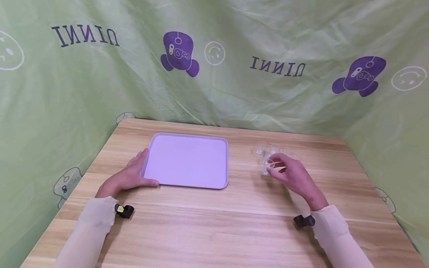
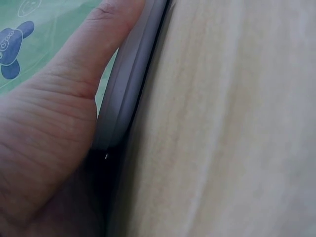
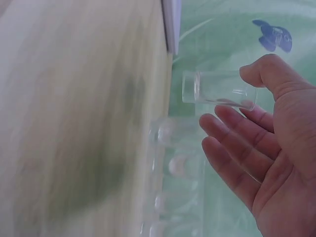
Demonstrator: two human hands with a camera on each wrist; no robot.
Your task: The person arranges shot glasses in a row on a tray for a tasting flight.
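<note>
A purple rectangular tray (image 1: 187, 160) lies left of the middle on the wooden table. My left hand (image 1: 131, 174) is spread around its near-left corner, thumb along the front edge and fingers by the left side. In the left wrist view the straight thumb lies along the tray's rim (image 2: 121, 98). To the right, my right hand (image 1: 294, 175) pinches a small clear shot glass (image 3: 222, 93) near its rim, between thumb and fingertips. The right wrist view shows its thick base and the glass held upright, just above table level. Several similar glasses (image 3: 177, 165) stand close beside it, partly hidden behind the hand in the head view.
The wooden table (image 1: 214, 223) reaches back to a green printed curtain (image 1: 231, 100), which also hangs at both sides. A strip of table separates the tray from the group of glasses (image 1: 260, 147). Each wrist wears a small black camera (image 1: 126, 211).
</note>
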